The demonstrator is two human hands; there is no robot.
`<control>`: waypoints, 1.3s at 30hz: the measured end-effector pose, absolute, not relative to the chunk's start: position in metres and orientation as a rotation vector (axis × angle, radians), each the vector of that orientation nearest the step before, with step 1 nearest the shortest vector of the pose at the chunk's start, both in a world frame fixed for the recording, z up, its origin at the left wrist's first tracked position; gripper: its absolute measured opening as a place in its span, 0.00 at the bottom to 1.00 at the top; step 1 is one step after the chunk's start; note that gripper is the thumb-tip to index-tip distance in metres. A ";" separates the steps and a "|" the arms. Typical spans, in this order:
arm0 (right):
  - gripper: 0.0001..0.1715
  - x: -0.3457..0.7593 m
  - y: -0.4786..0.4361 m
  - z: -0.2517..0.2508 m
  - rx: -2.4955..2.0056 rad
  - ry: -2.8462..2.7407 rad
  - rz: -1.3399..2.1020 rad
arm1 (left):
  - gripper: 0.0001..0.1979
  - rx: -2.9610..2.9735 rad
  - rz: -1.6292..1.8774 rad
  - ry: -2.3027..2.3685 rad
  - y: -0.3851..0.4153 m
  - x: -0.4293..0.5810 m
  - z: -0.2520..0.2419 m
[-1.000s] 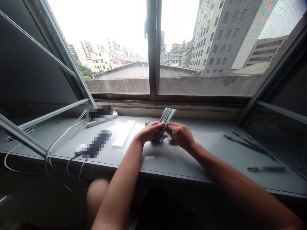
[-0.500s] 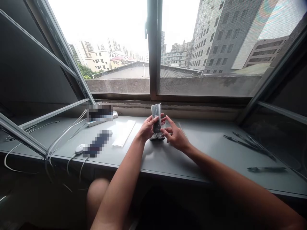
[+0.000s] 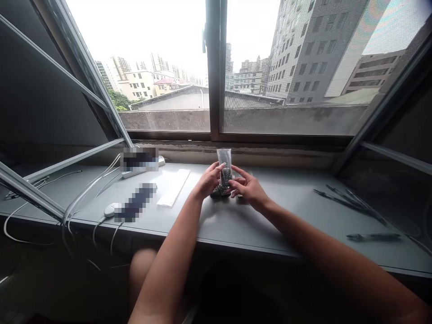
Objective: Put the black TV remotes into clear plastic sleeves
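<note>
Upright between my hands is a dark remote control (image 3: 226, 173) in a clear plastic sleeve, its loose upper end sticking out above the fingers. My left hand (image 3: 208, 181) pinches its left side, thumb across the front. At its right edge, my right hand (image 3: 249, 188) has thumb and fingers closed on the sleeve. Just below, dark objects with keys (image 3: 220, 194), which look like more remotes, lie on the desk, partly hidden by the hands.
A white flat sheet or packet (image 3: 173, 188) lies left of my hands on the grey desk (image 3: 290, 216). Farther left are a white power strip (image 3: 161, 161), a round white charger (image 3: 110, 210) and cables (image 3: 79, 191). Several pens (image 3: 351, 205) lie at right, below a window.
My right hand has closed from spread fingers onto the sleeve's right edge. The remote has shifted slightly right and turned a little. My left hand keeps its grip.
</note>
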State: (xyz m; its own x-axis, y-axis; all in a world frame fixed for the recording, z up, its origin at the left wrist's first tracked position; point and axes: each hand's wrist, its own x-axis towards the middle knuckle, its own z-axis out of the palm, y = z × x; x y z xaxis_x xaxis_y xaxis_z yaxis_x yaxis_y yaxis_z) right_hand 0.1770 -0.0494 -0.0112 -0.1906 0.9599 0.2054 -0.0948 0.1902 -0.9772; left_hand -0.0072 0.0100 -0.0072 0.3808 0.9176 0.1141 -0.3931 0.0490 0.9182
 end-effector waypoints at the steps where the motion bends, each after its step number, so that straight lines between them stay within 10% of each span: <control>1: 0.48 0.178 -0.049 -0.011 -0.899 -1.370 1.238 | 0.31 1.113 1.098 0.637 0.012 -0.009 -0.008; 20: 0.24 0.201 -0.038 -0.012 -1.265 -1.621 0.949 | 0.44 1.657 1.194 1.081 0.029 -0.011 -0.030; 39: 0.15 0.211 -0.026 -0.027 -1.309 -1.964 0.158 | 0.08 2.405 0.898 1.344 0.018 -0.009 -0.031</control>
State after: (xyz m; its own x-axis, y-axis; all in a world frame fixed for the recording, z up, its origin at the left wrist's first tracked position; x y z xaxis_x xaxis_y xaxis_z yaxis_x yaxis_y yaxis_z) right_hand 0.2114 -0.0255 -0.0267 -0.1888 0.8342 0.5181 0.7404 0.4675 -0.4830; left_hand -0.0091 0.0182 -0.0307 0.3867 0.8334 0.3949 0.6839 -0.5464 0.4835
